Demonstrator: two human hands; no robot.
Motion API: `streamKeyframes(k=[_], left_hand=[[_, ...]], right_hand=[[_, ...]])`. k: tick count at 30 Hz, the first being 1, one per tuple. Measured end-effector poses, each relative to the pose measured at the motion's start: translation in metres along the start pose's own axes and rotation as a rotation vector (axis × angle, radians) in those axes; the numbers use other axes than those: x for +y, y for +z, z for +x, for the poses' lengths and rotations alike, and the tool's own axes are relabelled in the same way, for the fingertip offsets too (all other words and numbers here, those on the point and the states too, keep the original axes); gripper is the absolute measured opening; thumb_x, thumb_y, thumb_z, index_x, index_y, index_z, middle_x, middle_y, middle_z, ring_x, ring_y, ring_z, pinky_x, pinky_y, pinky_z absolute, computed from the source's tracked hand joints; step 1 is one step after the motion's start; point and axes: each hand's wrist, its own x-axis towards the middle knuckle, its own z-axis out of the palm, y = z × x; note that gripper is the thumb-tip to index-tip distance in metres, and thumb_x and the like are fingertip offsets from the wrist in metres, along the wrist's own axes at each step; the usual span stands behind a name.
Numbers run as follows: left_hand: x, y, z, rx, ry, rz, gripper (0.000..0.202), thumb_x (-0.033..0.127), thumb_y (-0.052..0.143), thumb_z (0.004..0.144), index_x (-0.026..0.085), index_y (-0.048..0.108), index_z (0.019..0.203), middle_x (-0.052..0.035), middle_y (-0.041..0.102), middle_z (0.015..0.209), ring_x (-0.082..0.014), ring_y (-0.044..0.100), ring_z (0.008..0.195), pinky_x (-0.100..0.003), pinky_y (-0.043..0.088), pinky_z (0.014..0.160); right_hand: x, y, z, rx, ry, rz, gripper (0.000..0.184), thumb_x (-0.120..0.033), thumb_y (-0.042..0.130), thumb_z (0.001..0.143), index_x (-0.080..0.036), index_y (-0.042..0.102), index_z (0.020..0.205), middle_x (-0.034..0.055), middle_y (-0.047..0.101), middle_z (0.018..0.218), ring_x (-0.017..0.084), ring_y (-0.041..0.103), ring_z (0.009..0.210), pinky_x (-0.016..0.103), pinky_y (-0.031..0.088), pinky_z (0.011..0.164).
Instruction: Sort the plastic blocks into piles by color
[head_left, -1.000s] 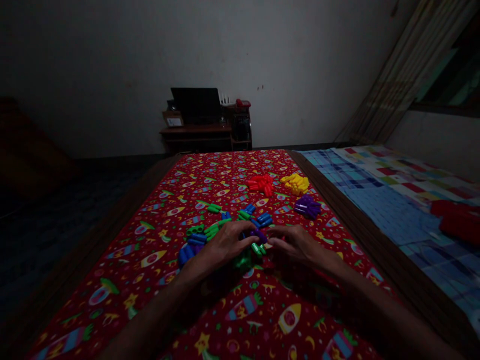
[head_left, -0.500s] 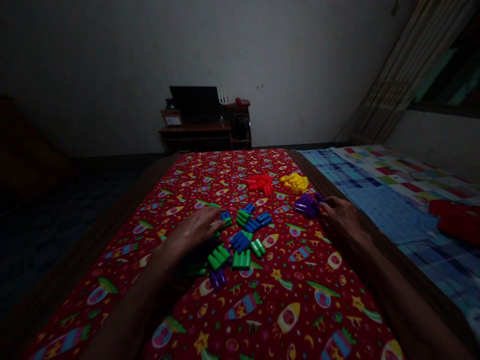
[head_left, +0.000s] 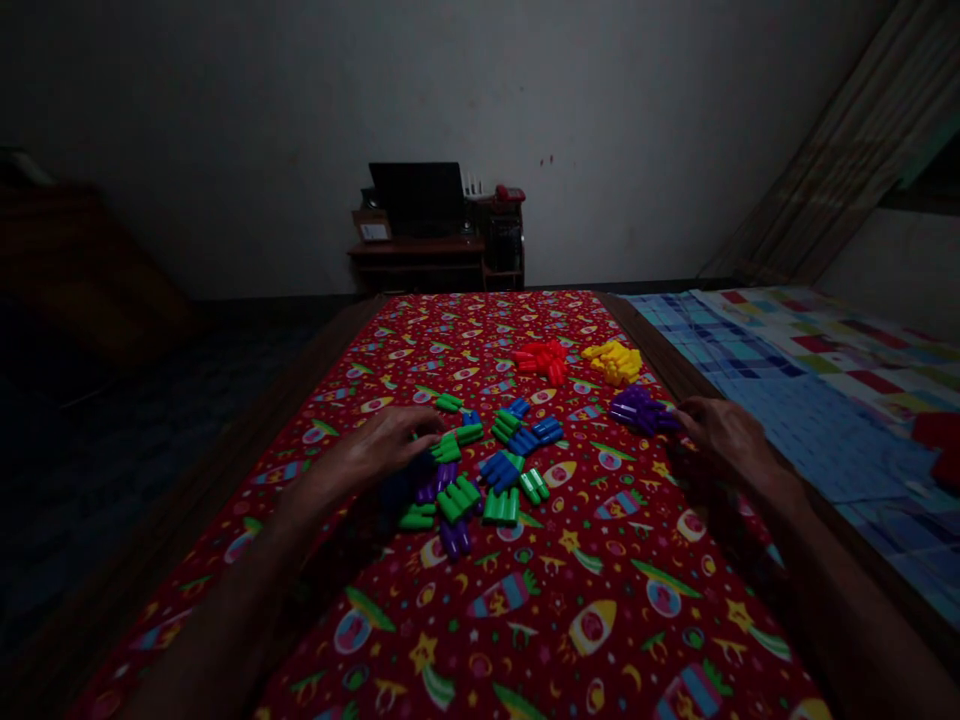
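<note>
Right hand is half-curled at the right end of the purple pile; left hand is loosely curved beside green blocks. Whether anything is gripped cannot be told. Light, stiff, slick pieces are suggested, best pinched midway.

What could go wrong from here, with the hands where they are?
The right hand is at the purple pile; a bump might scatter it.
The yellow pile sits just beyond the purple one, so a stray sweep could mix colours.
The left hand hovers close over the mixed pieces and may hide or nudge some.
</note>
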Motion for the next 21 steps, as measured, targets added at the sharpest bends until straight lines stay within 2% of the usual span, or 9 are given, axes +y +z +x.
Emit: streamKeyframes(k=[2, 4, 7, 9, 11, 15, 18, 21], left_hand=[[-0.005, 0.008, -0.017, -0.071, 0.022, 0.02, 0.025, 0.037, 0.05, 0.087, 0.025, 0.068, 0.1, -0.0023, 0.07, 0.098, -0.0192, 0.064, 0.091, -0.027, 0.049, 0.082], [-0.006, 0.021, -0.034, -0.106, 0.06, 0.067, 0.023, 0.032, 0.054, 0.086, 0.026, 0.068, 0.104, -0.0037, 0.068, 0.106, -0.0201, 0.062, 0.098, -0.028, 0.048, 0.086], [0.002, 0.042, -0.049, -0.047, 0.108, 0.144, 0.034, 0.026, 0.056, 0.086, 0.026, 0.062, 0.119, -0.0075, 0.061, 0.124, -0.023, 0.054, 0.114, -0.034, 0.043, 0.098], [0.009, 0.053, -0.051, 0.006, 0.112, 0.167, 0.041, 0.025, 0.057, 0.086, 0.025, 0.056, 0.127, -0.0091, 0.058, 0.128, -0.0245, 0.051, 0.117, -0.037, 0.041, 0.1], [0.015, 0.06, -0.047, 0.044, 0.101, 0.175, 0.042, 0.024, 0.058, 0.085, 0.024, 0.056, 0.128, -0.0097, 0.061, 0.124, -0.0251, 0.053, 0.114, -0.038, 0.043, 0.097], [0.015, 0.064, -0.03, 0.152, 0.092, 0.167, 0.028, 0.024, 0.055, 0.087, 0.021, 0.064, 0.114, -0.0096, 0.068, 0.108, -0.0243, 0.06, 0.101, -0.038, 0.046, 0.09], [0.013, 0.056, -0.013, 0.205, 0.072, 0.093, 0.024, 0.026, 0.05, 0.088, 0.02, 0.069, 0.102, -0.0075, 0.072, 0.098, -0.0226, 0.065, 0.092, -0.034, 0.048, 0.085], [0.023, 0.042, 0.001, 0.239, 0.022, -0.039, 0.026, 0.032, 0.052, 0.086, 0.021, 0.07, 0.1, -0.005, 0.074, 0.096, -0.0212, 0.067, 0.089, -0.03, 0.049, 0.082]], right_hand=[[-0.013, -0.01, -0.002, 0.007, -0.02, 0.008, 0.032, -0.038, 0.047, 0.089, -0.018, 0.072, 0.096, 0.0111, 0.073, 0.087, 0.024, 0.066, 0.075, 0.03, 0.04, 0.059], [-0.031, -0.019, -0.005, 0.011, -0.073, 0.048, 0.034, -0.037, 0.045, 0.09, -0.018, 0.072, 0.097, 0.0114, 0.073, 0.087, 0.023, 0.066, 0.074, 0.029, 0.04, 0.06], [-0.062, -0.026, -0.011, -0.003, -0.201, 0.129, 0.033, -0.036, 0.045, 0.091, -0.018, 0.072, 0.097, 0.0103, 0.073, 0.084, 0.02, 0.065, 0.068, 0.027, 0.037, 0.059], [-0.082, -0.025, -0.015, -0.031, -0.307, 0.172, 0.034, -0.036, 0.044, 0.092, -0.017, 0.072, 0.094, 0.0095, 0.072, 0.077, 0.018, 0.062, 0.062, 0.026, 0.035, 0.057], [-0.1, -0.022, -0.021, -0.046, -0.412, 0.206, 0.036, -0.037, 0.042, 0.093, -0.017, 0.071, 0.09, 0.0086, 0.07, 0.071, 0.016, 0.059, 0.057, 0.026, 0.031, 0.055], [-0.132, -0.013, -0.029, -0.061, -0.593, 0.301, 0.03, -0.032, 0.044, 0.093, -0.016, 0.07, 0.092, 0.0048, 0.065, 0.062, 0.012, 0.051, 0.05, 0.024, 0.026, 0.052], [-0.155, -0.004, -0.03, -0.121, -0.728, 0.431, 0.026, -0.027, 0.046, 0.093, -0.015, 0.069, 0.092, 0.0028, 0.063, 0.062, 0.01, 0.048, 0.05, 0.023, 0.027, 0.052], [-0.176, 0.007, -0.026, -0.095, -0.807, 0.617, 0.024, -0.029, 0.049, 0.094, -0.015, 0.066, 0.104, 0.0061, 0.069, 0.078, 0.012, 0.056, 0.063, 0.022, 0.036, 0.059]])
